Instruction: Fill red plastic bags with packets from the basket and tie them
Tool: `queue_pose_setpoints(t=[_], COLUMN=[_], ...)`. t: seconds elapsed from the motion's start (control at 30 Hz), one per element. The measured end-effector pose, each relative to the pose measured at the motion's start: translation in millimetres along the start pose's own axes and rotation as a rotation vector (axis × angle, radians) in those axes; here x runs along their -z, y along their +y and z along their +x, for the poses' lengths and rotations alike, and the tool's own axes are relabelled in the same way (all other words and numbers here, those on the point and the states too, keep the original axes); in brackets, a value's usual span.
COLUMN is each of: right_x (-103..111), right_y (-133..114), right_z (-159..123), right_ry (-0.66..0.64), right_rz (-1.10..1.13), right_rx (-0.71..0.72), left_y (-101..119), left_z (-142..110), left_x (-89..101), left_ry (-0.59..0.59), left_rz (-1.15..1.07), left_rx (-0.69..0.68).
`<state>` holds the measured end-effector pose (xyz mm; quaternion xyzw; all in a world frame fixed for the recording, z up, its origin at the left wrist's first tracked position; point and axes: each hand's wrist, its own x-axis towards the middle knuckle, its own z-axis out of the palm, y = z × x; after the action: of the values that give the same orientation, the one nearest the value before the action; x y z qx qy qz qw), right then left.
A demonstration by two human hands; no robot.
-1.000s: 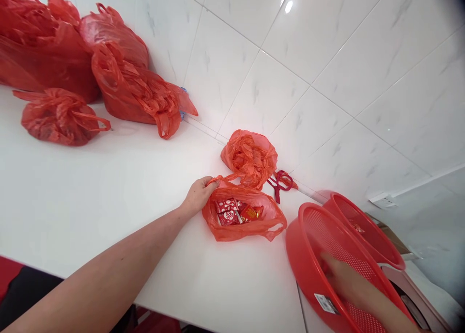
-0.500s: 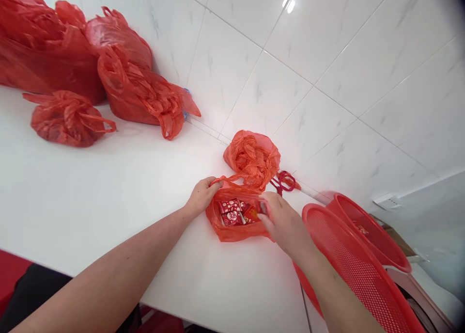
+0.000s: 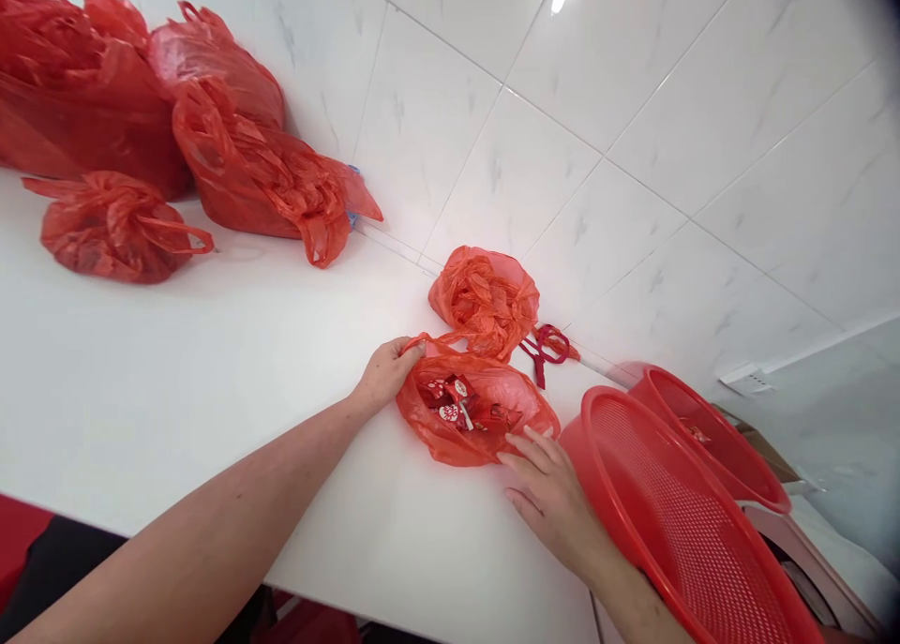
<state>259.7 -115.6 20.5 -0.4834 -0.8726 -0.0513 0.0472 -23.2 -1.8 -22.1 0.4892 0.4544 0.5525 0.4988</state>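
Observation:
An orange-red plastic bag (image 3: 450, 452) lies with its mouth open on the white table, and small red-and-white wrapped packets (image 3: 450, 405) show inside. My left hand (image 3: 388, 372) pinches the bag's upper left rim near its handle. At the lower right rim is my right hand (image 3: 545, 485), its fingers spread and the fingertips against or just over the plastic; nothing is in it. Right behind the open bag sits a crumpled orange-red bag (image 3: 485, 302). Dark red scissors (image 3: 552, 344) rest just right of that one.
Full red plastic bags (image 3: 246, 175) line the wall at the back left, with a small tied red bag (image 3: 116, 227) in front of them. A red perforated basket (image 3: 675, 494) stands close to my right arm, another red basket (image 3: 717, 438) behind it. White tiles cover the wall.
My right hand has come out of the bag's mouth down to its lower right rim, and its fingers have spread. The bag's mouth is wider. My left hand keeps its grip.

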Motion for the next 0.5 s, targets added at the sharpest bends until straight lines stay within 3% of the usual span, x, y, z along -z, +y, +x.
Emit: queue_pose_setpoints(t=[0.23,0.37,0.5], right_x=[-9,-7,-8], right_y=[39,53,47], right_z=[-52,-68,-62], right_ry=[0.058,0.059,0.104], right_rz=[0.117,0.248,0.535], right_rx=[-0.193,-0.419,-0.692], left_y=[3,5,6], left_z=[-2,-2,-3], left_x=[-0.2,-0.3,-0.9], left_ry=[-0.031,-0.03,-0.037], left_rz=[-0.066,-0.086,-0.109], left_rx=[0.024,0.039,0.044])
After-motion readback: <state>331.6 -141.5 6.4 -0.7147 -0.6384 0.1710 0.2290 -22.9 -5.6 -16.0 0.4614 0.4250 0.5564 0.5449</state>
